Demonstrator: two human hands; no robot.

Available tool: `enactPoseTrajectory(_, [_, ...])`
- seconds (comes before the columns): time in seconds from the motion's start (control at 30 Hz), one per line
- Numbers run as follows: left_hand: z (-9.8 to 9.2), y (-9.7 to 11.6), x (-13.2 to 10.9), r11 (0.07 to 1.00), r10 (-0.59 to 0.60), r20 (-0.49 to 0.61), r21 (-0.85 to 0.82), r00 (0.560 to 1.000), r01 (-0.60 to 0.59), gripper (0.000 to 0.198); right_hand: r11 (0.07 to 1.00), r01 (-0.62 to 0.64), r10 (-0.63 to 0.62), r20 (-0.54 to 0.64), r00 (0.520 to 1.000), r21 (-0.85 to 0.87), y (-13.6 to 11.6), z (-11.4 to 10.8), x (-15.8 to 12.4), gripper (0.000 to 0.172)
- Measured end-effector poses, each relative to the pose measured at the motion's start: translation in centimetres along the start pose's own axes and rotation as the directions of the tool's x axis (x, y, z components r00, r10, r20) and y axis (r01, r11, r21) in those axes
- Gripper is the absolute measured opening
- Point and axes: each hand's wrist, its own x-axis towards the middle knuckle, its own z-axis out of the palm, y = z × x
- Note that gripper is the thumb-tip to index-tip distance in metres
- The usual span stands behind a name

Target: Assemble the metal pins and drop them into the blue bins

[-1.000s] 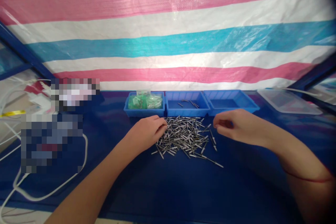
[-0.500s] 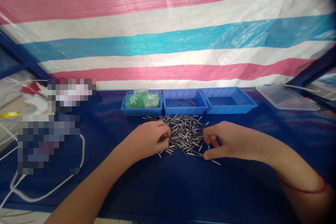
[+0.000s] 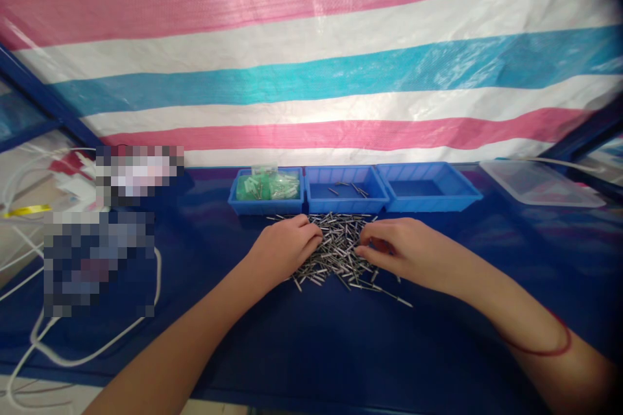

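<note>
A woven plastic sheet (image 3: 311,84) in pink, white and turquoise stripes, creased and glossy, hangs behind a smooth dark blue tabletop (image 3: 311,350). Three rectangular blue plastic bins stand in a row: the left bin (image 3: 267,209) holds green and clear plastic bags, the middle bin (image 3: 346,206) has ribbed walls and a few loose metal pins on its floor, and the right bin (image 3: 433,205) is wider in view. A thin translucent lid (image 3: 542,185) lies flat at the right, and a rounded white cable (image 3: 71,363) loops over the left side. Just in front of the bins is a pile of metal pins (image 3: 338,243), slim, straight and silvery with darker shafts, crisscrossed at every angle, a few straying toward the near right edge. The left hand (image 3: 285,243) curls at the pile's left side, fingers bunched; the right hand (image 3: 402,240) arches at its right side, thumb and fingers bent toward each other. Whether either pinches a pin I cannot tell, as the fingertips are small and partly hidden.
</note>
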Motion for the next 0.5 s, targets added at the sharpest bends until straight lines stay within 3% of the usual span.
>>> enactPoseTrajectory(0.2, [-0.13, 0.0, -0.01, 1.0, -0.017, 0.024, -0.006, 1.0, 0.017, 0.015, 1.0, 0.019, -0.02, -0.038, 0.999, -0.009, 0.02, 0.08, -0.08, 0.026])
enactPoseTrajectory(0.37, [-0.18, -0.11, 0.05, 1.0, 0.015, 0.064, 0.026, 0.998, -0.017, 0.025, 1.0, 0.0, 0.0, -0.027, 1.0, -0.012, -0.24, 0.08, -0.14, 0.026])
enactPoseTrajectory(0.5, [-0.48, 0.3, -0.07, 0.999, 0.012, -0.016, 0.031, 1.0, -0.012, 0.026, 0.998, -0.053, 0.06, -0.151, 0.987, 0.045, -0.86, 0.85, 0.2, 0.024])
